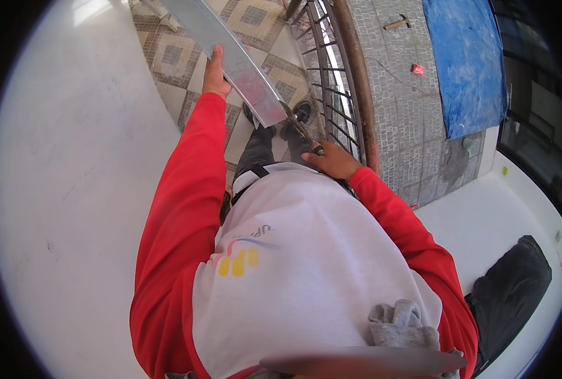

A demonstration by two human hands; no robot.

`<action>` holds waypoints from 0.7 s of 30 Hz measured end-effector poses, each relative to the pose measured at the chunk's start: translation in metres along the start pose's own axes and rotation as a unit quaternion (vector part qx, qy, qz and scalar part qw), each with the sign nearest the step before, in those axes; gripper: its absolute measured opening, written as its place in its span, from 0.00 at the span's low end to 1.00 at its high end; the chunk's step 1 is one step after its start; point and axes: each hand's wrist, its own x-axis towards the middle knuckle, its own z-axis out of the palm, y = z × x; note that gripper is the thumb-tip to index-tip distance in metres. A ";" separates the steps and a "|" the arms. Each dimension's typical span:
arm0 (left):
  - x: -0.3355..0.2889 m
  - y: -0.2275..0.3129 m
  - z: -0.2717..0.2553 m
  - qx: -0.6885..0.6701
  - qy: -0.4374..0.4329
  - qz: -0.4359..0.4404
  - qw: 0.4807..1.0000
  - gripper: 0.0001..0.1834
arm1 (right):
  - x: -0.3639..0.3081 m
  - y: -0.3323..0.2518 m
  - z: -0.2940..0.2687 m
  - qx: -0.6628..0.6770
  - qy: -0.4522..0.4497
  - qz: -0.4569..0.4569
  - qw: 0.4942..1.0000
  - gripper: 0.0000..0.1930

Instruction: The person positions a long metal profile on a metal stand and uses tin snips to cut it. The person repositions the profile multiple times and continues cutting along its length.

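Observation:
My left hand (215, 77) is closed on the edge of a long galvanized metal stud (240, 66), its thumb laid along the side. The stud slants from the top of the view down to its near end above my shoes. In my closed right hand (335, 160) are the dark grips of metal snips (301, 131). Their head reaches the right corner of the stud's near end. Whether the blades bite into the metal is too small to tell.
A brown metal railing (355, 76) runs close on my right. Beyond it, a hammer (397, 23), a small red packet (418, 70) and a blue tarp (467, 63) lie on grey paving. Patterned tiles (173, 101) are underfoot; a white wall (72, 189) rises at left.

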 end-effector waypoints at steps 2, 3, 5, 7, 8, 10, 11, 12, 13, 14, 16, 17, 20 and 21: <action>-0.003 0.004 0.001 -0.003 -0.007 0.006 1.000 0.42 | 0.010 0.019 0.006 0.010 0.012 -0.086 0.996 0.32; -0.005 0.005 0.002 -0.009 -0.005 0.005 1.000 0.43 | 0.016 0.030 0.011 -0.008 0.037 -0.165 0.986 0.31; -0.006 0.005 0.006 -0.024 -0.003 0.004 1.000 0.43 | 0.031 0.050 0.023 -0.025 0.070 -0.300 0.951 0.27; -0.004 0.004 0.012 -0.012 -0.007 0.007 1.000 0.44 | 0.037 0.066 0.031 0.110 0.029 -0.253 0.961 0.25; -0.002 0.004 0.015 -0.008 -0.017 0.011 1.000 0.44 | 0.039 0.072 0.032 0.096 0.041 -0.264 0.959 0.24; -0.001 0.004 0.017 0.004 -0.026 -0.003 1.000 0.45 | 0.042 0.077 0.030 -0.063 0.139 -0.392 0.907 0.24; 0.000 0.004 0.018 0.010 -0.035 -0.010 0.999 0.45 | 0.041 0.077 0.029 -0.160 0.161 -0.423 0.877 0.24; 0.001 0.004 0.019 0.009 -0.035 -0.011 0.999 0.45 | 0.040 0.077 0.028 -0.219 0.255 -0.488 0.806 0.24; 0.001 0.003 0.020 0.008 -0.034 -0.012 0.999 0.45 | 0.037 0.076 0.027 -0.232 0.289 -0.484 0.793 0.25; 0.001 0.002 0.021 0.006 -0.027 -0.015 1.000 0.46 | 0.036 0.074 0.026 -0.235 0.303 -0.483 0.787 0.25; 0.001 0.000 0.024 -0.002 -0.019 0.004 1.000 0.45 | 0.034 0.070 0.023 -0.230 0.314 -0.481 0.785 0.25; 0.001 0.000 0.025 -0.004 -0.017 0.012 1.000 0.44 | 0.033 0.067 0.022 -0.225 0.312 -0.482 0.787 0.24; -0.002 0.001 0.026 -0.011 -0.015 0.010 1.000 0.43 | 0.025 0.053 0.013 -0.160 0.244 -0.437 0.851 0.23; -0.002 0.001 0.025 -0.006 -0.020 0.004 1.000 0.44 | 0.020 0.047 0.008 -0.101 0.190 -0.381 0.899 0.22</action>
